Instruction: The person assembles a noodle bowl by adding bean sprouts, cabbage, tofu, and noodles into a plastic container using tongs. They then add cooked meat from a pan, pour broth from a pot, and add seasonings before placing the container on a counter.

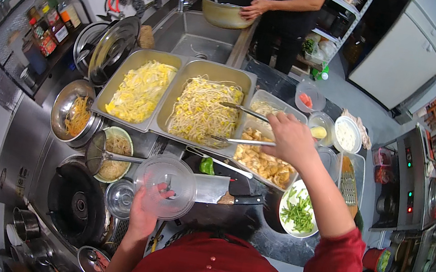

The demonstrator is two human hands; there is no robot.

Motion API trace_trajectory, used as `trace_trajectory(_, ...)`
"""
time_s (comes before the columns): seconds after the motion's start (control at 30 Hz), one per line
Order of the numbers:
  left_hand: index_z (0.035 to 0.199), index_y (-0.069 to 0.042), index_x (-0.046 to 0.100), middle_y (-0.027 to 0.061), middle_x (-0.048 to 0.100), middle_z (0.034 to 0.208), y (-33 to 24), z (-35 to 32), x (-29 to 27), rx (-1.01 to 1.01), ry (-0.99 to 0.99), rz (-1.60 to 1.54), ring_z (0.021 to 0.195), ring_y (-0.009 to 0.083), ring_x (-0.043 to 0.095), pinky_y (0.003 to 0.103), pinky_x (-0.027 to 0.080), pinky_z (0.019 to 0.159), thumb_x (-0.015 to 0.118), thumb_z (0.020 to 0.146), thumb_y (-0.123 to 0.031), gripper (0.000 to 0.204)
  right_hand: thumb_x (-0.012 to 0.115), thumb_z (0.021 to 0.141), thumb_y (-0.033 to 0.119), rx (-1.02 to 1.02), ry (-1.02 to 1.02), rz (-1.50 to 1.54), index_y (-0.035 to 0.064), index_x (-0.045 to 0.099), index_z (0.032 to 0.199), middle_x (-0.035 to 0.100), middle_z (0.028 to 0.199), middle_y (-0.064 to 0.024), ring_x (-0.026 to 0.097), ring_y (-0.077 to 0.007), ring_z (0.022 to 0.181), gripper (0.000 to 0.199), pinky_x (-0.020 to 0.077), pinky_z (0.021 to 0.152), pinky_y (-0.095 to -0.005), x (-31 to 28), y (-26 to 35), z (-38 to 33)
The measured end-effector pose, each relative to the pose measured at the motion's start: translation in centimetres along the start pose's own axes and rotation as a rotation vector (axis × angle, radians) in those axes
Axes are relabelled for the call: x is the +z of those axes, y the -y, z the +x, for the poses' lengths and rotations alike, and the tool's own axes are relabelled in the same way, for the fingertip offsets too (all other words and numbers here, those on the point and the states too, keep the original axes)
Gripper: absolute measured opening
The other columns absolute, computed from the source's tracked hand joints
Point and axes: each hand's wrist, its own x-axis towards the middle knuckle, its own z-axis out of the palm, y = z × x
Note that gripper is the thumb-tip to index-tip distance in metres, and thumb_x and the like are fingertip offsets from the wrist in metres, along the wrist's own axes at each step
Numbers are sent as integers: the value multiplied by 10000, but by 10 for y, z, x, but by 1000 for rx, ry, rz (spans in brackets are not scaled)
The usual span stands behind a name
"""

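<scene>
While plenty of sprouts [203, 105] sit loose in their steel pan [223, 69], the clear bowl [170, 171] looks bare inside, so the work seems early: pan well stocked, nothing visible in the bowl. Right hand [289, 140] has its fingers wrapped round the tongs [254, 142], whose arms stand wide apart with no clump caught between them. Near tip appears to touch the sprouts; contact at the far tip can't be told. Sprouts lie left of the right hand and apart from it, the tongs bridging the gap. Left hand [144, 210] grips the bowl from its near side, fingers showing through the plastic. Bowl is nearer the body than the pan, beside the cleaver [212, 188].
</scene>
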Motion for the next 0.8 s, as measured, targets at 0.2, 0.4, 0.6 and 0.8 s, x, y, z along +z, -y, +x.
trace_trajectory(0.2,1559,-228,240,130,575,1244,-25,3,-32,117,-129,-44,1152,346,586,617,509,867,398,1002,-527,652,834,701,397,-47,327,-44,67,665,1056,712,1000,-123,695,-303,957,513,562,788,-419,44,49,106)
trace_trajectory(0.4,1545,-234,282,120,575,1245,-62,32,-42,229,-178,-47,1123,320,589,613,509,860,370,987,-630,690,804,753,330,27,212,28,111,731,996,727,881,-142,712,-325,849,335,564,760,-428,18,29,86)
trace_trajectory(0.6,1543,-234,267,132,517,1270,-88,104,-13,261,-142,17,1130,299,559,600,523,863,350,929,-766,817,781,775,312,145,10,282,104,730,1116,707,867,-179,685,-355,811,403,543,740,-430,-53,10,56)
trace_trajectory(0.8,1553,-226,217,162,438,1322,-79,198,33,265,-282,153,1138,292,534,585,528,881,372,940,-745,818,805,759,219,178,-238,518,49,722,1101,710,850,-180,687,-325,733,391,540,694,-375,-111,8,39)
